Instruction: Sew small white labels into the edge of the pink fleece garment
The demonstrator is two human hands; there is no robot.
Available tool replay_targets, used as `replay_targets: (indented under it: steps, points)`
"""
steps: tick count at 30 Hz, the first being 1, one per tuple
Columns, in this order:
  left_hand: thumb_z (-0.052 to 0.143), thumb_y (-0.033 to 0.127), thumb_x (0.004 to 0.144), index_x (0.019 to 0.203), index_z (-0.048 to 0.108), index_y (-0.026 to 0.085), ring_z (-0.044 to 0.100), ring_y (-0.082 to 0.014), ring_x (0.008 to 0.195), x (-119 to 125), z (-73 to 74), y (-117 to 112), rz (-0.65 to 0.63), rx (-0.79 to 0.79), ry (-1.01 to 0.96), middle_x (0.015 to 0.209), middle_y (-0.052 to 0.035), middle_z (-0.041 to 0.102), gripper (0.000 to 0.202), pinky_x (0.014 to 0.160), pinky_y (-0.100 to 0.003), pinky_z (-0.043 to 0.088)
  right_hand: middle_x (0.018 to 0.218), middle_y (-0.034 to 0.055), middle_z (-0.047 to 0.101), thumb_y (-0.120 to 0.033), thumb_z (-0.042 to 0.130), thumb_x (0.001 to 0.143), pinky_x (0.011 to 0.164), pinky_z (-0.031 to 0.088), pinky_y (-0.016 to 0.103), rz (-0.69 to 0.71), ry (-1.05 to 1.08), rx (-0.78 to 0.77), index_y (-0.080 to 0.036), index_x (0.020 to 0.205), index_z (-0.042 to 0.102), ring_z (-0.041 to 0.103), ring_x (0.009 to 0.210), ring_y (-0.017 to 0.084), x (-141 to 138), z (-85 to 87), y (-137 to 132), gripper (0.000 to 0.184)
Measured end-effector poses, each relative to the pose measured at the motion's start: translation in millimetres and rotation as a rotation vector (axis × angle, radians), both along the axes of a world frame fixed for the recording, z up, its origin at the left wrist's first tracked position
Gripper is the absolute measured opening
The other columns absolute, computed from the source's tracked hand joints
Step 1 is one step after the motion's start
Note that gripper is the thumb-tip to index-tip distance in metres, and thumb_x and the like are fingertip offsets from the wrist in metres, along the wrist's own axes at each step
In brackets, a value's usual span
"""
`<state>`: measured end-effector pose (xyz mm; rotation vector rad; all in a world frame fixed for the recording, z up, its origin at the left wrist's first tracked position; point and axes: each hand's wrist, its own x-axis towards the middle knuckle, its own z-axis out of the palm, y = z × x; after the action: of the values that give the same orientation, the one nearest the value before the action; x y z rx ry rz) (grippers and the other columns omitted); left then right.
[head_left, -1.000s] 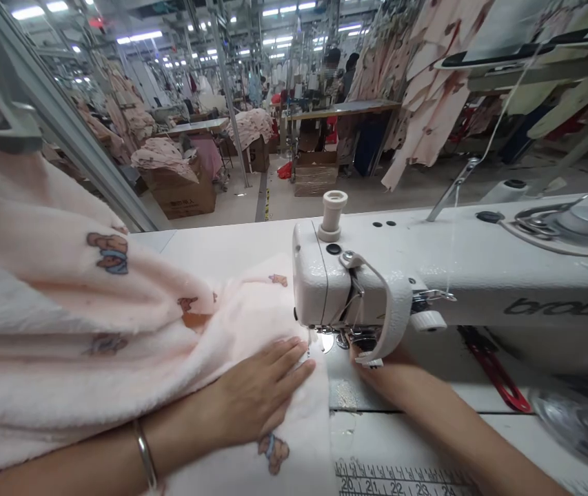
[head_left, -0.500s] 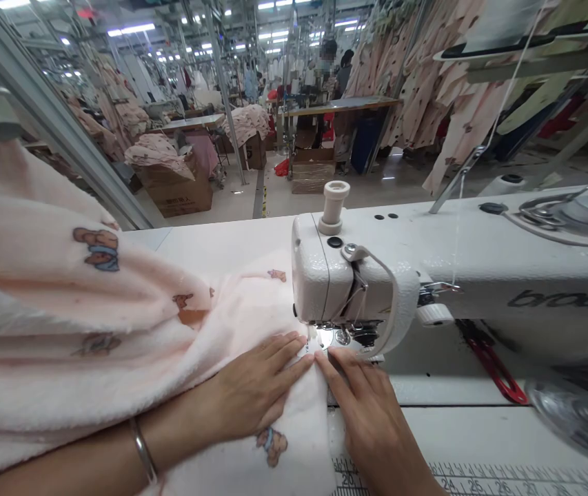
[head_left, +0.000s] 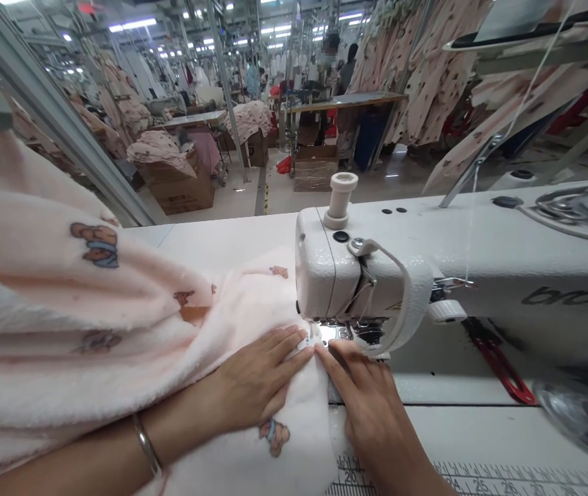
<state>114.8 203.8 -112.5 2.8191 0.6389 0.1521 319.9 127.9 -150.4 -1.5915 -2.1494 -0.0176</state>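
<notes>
Closest to us, a printed ruler (head_left: 480, 477) runs along the near edge of the white bench (head_left: 480, 434), just behind the right wrist. The left forearm wears a thin metal bracelet (head_left: 146, 446) and lies across a pale pink fleece cloth (head_left: 92, 303) printed with small bears.

The left hand (head_left: 252, 386) rests flat on this cloth, its fingers (head_left: 288, 341) stretched out and spread, pressing down and gripping nothing. The right hand (head_left: 371, 406) lies flat just beside it, its fingers (head_left: 332, 362) also straight and loose. They sit on the cloth's right edge, and the tip of its forefinger nearly meets the left fingertips.

The cloth sits under both sets of fingers. It runs up to the metal plate (head_left: 331, 333) just past the fingertips and piles in thick folds well to the left of them.

Right above the fingertips we see the head of a white sewing machine (head_left: 428, 275), whose arm reaches away to the right of the fingers. A cream spool pin (head_left: 340, 200) stands on top of it. A red strip (head_left: 500, 365) lies on the bench to the right of the fingers, under the machine's arm.

Far beyond the fingers, we make out a cardboard box (head_left: 180, 189) heaped with pink cloth, more work tables, and hanging garments (head_left: 428, 76).
</notes>
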Motion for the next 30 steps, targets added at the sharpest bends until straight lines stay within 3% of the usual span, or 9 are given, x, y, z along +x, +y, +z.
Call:
replay_targets:
  steps: [8, 14, 23, 30]
  points:
    - [0.043, 0.011, 0.087, 0.142, 0.029, 0.011, 0.021, -0.0267, 0.140, 2, 6.8, 2, -0.003, 0.005, 0.035, 0.148, -0.0165, 0.031, 0.057, 0.117, -0.045, 0.025, 0.128, 0.0061, 0.051, 0.011, 0.028, 0.075, 0.094, 0.033, 0.041, -0.023, 0.002, -0.062, -0.020, 0.135, 0.044, 0.040, 0.115, 0.025, 2, -2.2, 1, 0.070]
    - [0.043, 0.011, 0.087, 0.139, 0.033, 0.011, 0.025, -0.0267, 0.139, 2, 9.4, 4, -0.013, -0.009, -0.007, 0.145, -0.0169, 0.034, 0.052, 0.116, -0.045, 0.026, 0.128, 0.0072, 0.049, 0.010, 0.030, 0.073, 0.089, 0.039, 0.037, -0.017, -0.038, -0.020, -0.022, 0.136, 0.043, 0.044, 0.109, 0.023, 3, -1.8, 0, 0.071]
    - [0.042, 0.016, 0.089, 0.136, 0.036, 0.015, 0.033, -0.0265, 0.134, 3, 4.0, 18, 0.056, -0.041, 0.018, 0.140, -0.0138, 0.040, 0.047, 0.113, -0.045, 0.033, 0.130, 0.0067, 0.048, 0.012, 0.031, 0.071, 0.096, 0.042, 0.040, -0.138, -0.076, -0.073, -0.023, 0.131, 0.049, 0.039, 0.121, 0.025, -3, 2.9, -1, 0.072]
    - [0.039, 0.014, 0.090, 0.137, 0.035, 0.019, 0.038, -0.0245, 0.130, 4, 6.3, 22, 0.066, -0.056, -0.027, 0.136, -0.0113, 0.044, 0.048, 0.109, -0.042, 0.037, 0.134, 0.0076, 0.043, 0.015, 0.026, 0.070, 0.099, 0.043, 0.042, -0.114, -0.036, -0.070, -0.022, 0.134, 0.044, 0.036, 0.126, 0.025, -2, 0.0, -4, 0.076]
